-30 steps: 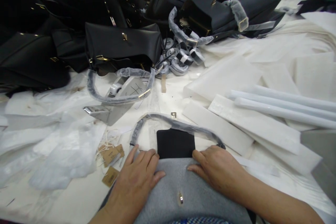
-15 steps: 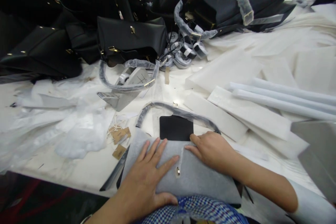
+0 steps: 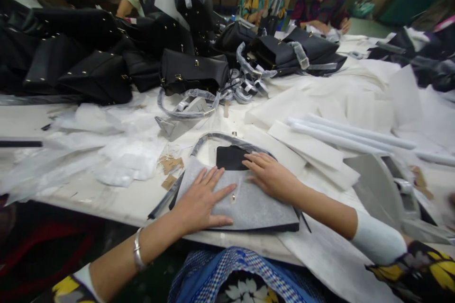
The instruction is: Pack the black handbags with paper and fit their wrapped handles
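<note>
A black handbag lies flat before me, its front covered by a pale grey protective sheet [image 3: 256, 208]. A gold clasp [image 3: 233, 197] pokes through that sheet. My left hand [image 3: 201, 199] rests with spread fingers on the sheet's left half. My right hand [image 3: 265, 173] lies with fingers stretched out over the sheet's upper edge, its fingertips on the black flap [image 3: 227, 157]. Behind the flap arches the bag's plastic-wrapped handle [image 3: 213, 136]. A small gold fitting [image 3: 234, 134] shows on the table just beyond the handle.
Another black handbag [image 3: 195, 68] stands farther back, among several more on the left. Clear plastic wrapping [image 3: 121, 156] and brown tags [image 3: 170, 164] lie left of me. White paper sheets [image 3: 313, 151] and rolled sheets [image 3: 341, 132] cover the right. Co-workers [image 3: 320, 4] are across the table.
My view has tilted up, bringing the co-workers into sight. My right hand has shifted from pinching near the flap's lower corner to lying flatter over the flap. My left hand stays spread on the sheet.
</note>
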`<state>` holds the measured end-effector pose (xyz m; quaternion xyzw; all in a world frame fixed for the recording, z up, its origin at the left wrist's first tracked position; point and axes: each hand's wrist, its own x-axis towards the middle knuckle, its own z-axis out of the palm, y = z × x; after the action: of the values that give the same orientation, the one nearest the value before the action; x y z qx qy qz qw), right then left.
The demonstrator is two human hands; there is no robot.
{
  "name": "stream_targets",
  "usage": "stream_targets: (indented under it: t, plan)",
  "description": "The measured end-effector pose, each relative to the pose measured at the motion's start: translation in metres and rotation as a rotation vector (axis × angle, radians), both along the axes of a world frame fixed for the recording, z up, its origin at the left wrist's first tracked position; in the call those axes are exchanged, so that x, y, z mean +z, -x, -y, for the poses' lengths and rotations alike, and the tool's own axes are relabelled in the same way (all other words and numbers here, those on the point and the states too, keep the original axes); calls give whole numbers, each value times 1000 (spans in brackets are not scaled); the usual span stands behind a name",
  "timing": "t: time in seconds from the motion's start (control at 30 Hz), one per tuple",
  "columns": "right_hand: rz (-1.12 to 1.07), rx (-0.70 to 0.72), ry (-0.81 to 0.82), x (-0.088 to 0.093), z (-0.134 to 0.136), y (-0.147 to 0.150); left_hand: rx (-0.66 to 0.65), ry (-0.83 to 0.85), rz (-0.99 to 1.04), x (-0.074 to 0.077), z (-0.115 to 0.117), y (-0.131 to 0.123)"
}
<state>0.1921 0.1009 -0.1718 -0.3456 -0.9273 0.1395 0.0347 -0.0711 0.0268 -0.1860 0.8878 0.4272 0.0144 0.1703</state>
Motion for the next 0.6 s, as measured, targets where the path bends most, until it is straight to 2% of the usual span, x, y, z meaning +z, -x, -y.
stream_targets:
  t: [0.13,0.23,0.4,0.6]
  plan:
    - [-9,1,87,-3,17,-8,4,-34,-4,-2,2,-1]
    - [-25,-55,85,1,15,-5,6,-49,-11,-2,3,-2]
    - [-8,-353,-12,14,-23,21,5,-46,-2,-2,3,-2]
    - [105,-443,28,5,-53,50,20,-15,-3,4,5,-2]
